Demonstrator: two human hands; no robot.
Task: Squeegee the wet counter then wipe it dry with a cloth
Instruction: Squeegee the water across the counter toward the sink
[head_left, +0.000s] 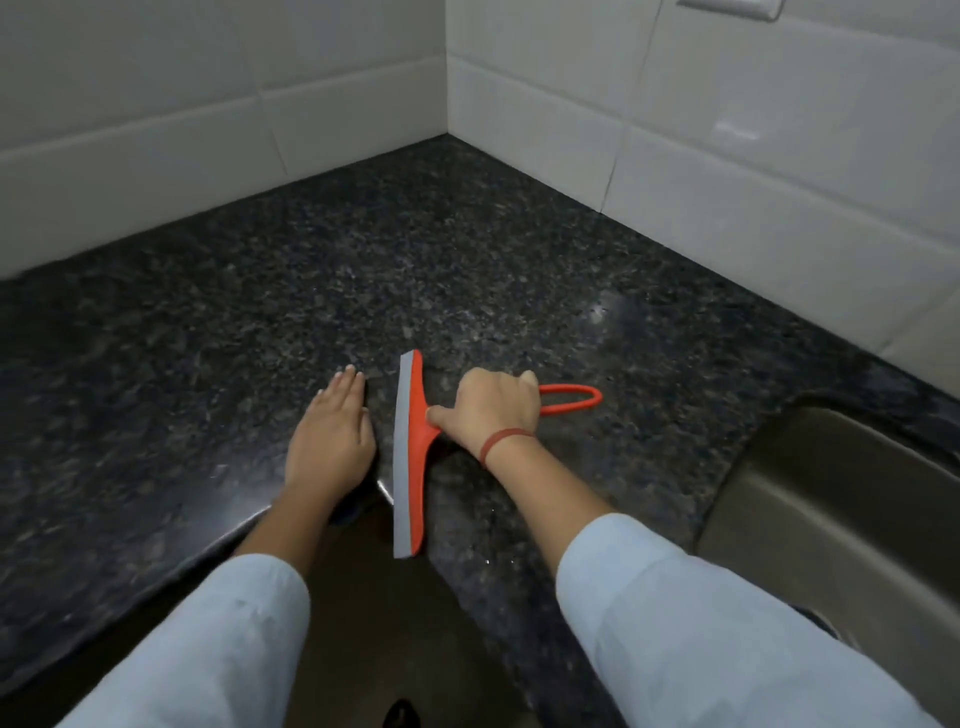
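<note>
Left hand (332, 441) flat (right hand (493, 410) curled)

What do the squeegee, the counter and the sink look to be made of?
The squeegee: matte orange plastic body, grey blade probably rubber. The counter: dark speckled stone, likely polished granite, with glossy highlights. The sink: dull brushed metal, probably steel.

White tiled walls (208, 78) meeting in a corner, a steel sink (831, 467) at right
</note>
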